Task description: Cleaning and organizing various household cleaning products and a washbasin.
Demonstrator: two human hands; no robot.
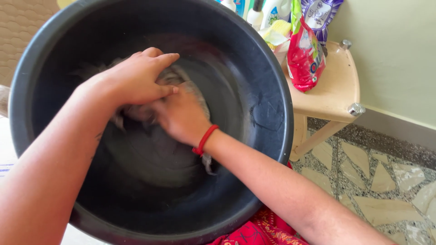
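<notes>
Forearms: both bare forearms fill the near edge of the view and reach down over the rim into the large round black plastic tub [272, 113].
Left hand: the left hand [134, 79] lies on top, palm down, its fingers pressed side by side and curled over the wet grey cloth [175, 77], thumb tucked along the side.
Right hand: the right hand [179, 115] sits underneath and a little nearer the tub's middle, fist-like, with a red thread band [204, 139] at the wrist; its fingers are buried in the cloth, so I cannot tell how they are set.
Cloth, where it lies: bunched between the two hands, low in the tub and towards its far wall; only frayed grey edges show at the left hand's fingertips and by the right wrist.
Long axis: the bundle seems to run from upper right to lower left, but it is too crumpled to be sure.
Nearer hand: both touch it; the left covers it from above, the right grips from below.
Tub contents: besides the cloth, a dull greyish sheen at the bottom, possibly murky water; I cannot say for certain.
Beside the tub: a pale wooden stool [334, 90] carries a red plastic detergent pouch [305, 59], a purple patterned pouch [320, 13] and white plastic bottles [268, 11].
Below: a grey-and-cream stone-chip mosaic floor [386, 177], and red patterned fabric [263, 229] at the tub's near rim.
</notes>
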